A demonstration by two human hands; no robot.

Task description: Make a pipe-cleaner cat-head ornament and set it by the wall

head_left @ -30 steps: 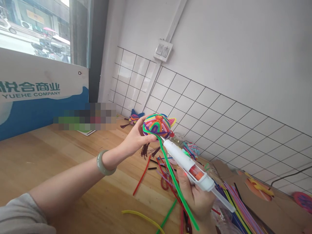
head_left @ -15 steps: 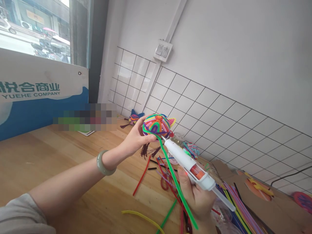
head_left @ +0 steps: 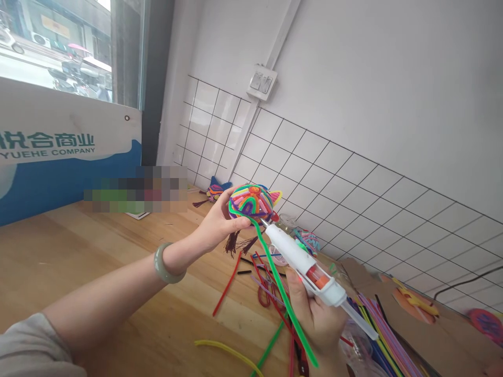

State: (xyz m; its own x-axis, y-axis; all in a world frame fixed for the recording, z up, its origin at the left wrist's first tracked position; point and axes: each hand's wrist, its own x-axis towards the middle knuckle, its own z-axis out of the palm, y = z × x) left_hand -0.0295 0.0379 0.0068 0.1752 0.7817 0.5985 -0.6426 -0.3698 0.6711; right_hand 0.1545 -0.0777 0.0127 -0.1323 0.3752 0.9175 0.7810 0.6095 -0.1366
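Entry, nearest first: worktop point(head_left: 137, 303), pale wood, bearing a loose yellow strip point(head_left: 228, 346) at its near edge.

Right hand point(head_left: 314, 319): wrapped round a white glue gun point(head_left: 288, 248), trigger hidden. Gun's long axis slants from near right to far left, nozzle towards the ornament; whether the tip touches, I cannot tell.

Green strip point(head_left: 281, 280): one long fuzzy length, trailing from the ornament's lower edge down in front of the right hand.

Red-handled scissors point(head_left: 262, 297) and a red strip point(head_left: 226, 288): lying on the worktop beneath; to the right, a bundle of coloured strips point(head_left: 387, 335).

Left hand point(head_left: 212, 222): closed on the ornament, thumb at the near lower edge, fingers behind; bangle point(head_left: 165, 266) at the wrist.

Ornament point(head_left: 252, 201): rounded, many-coloured, held above the worktop; long axis roughly crosswise, pink-and-yellow point to the right, tassels point(head_left: 231, 243) below.

Step in hand, by my judgement: gluing the green strip along that edge; the next move calls for a steady nozzle and the strip pressed onto the glue.

Beyond: second ornament point(head_left: 216, 189), then wire grid point(head_left: 330, 162) against the wall
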